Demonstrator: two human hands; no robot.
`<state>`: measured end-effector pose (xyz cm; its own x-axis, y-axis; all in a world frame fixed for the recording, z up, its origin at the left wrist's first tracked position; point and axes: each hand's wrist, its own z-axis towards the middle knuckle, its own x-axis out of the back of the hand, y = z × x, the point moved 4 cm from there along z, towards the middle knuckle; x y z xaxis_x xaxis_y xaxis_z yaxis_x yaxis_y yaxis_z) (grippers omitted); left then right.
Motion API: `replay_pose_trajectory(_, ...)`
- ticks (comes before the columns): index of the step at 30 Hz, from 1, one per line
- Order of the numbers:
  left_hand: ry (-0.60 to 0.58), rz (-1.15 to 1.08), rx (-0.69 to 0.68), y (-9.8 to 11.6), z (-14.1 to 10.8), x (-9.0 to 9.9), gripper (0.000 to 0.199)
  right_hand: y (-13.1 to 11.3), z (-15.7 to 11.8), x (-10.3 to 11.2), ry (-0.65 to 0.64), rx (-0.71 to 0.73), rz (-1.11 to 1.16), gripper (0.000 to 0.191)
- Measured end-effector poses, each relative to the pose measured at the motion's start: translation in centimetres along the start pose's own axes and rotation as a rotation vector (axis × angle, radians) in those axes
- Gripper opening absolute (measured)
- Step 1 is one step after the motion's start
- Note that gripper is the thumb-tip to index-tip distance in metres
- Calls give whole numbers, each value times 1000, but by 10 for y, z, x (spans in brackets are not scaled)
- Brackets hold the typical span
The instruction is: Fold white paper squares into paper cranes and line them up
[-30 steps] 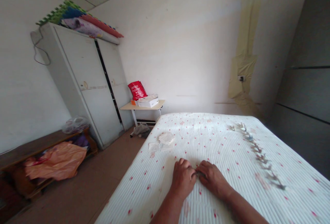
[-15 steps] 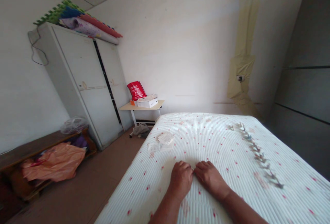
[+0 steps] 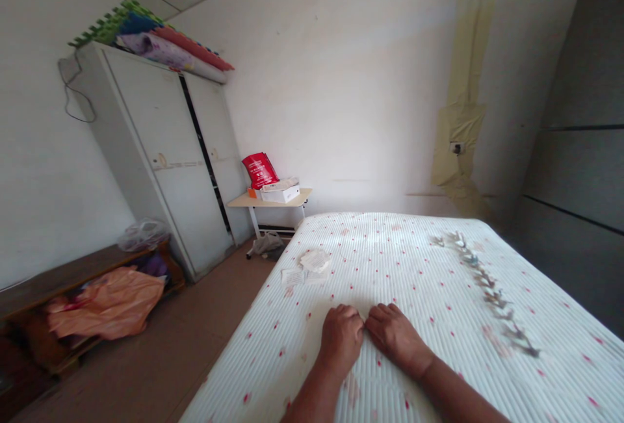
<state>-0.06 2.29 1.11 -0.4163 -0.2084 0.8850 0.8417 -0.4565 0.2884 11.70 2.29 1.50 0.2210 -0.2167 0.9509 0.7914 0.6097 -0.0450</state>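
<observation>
My left hand (image 3: 342, 332) and my right hand (image 3: 396, 337) meet low over the near middle of the bed, knuckles up and fingers curled. A tiny pale bit shows between the fingertips, but whatever they hold is hidden. Beyond my left hand lies a small pile of printed paper pieces (image 3: 315, 260), with more flat printed slips (image 3: 293, 277) beside it. On the right side of the bed runs a slanting row of several small folded paper figures (image 3: 482, 278), blurred in detail.
The bed (image 3: 370, 234) has a white ribbed cover with red dots. Behind its left corner stands a small table (image 3: 238, 201) with a red bag (image 3: 260, 170) and white box (image 3: 281, 195). A grey cabinet (image 3: 170, 137) and a low wooden bench (image 3: 97, 264) are at left.
Both hands stay together in nearly the same curled pose. The view has shifted very slightly; the papers and the row of figures keep their places on the bed.
</observation>
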Motion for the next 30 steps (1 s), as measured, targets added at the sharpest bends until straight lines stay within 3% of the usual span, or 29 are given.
replay_pose_trajectory(5,26,-97,20,-1,-1,3,19,10,-2,-2,12,-35,189,19)
replay_pose_trajectory(9,35,-152,15,-4,-2,3,19,18,-5,2,10,-25,477,16)
replay_pose_trajectory(13,27,-189,25,-7,-3,2,20,24,-7,3,22,-60,586,17)
replay_pose_trajectory(24,66,-234,32,-8,-4,1,20,23,-7,4,65,-55,582,30)
replay_pose_trajectory(30,59,-246,43,-10,-2,0,16,21,-1,-2,28,1,449,20)
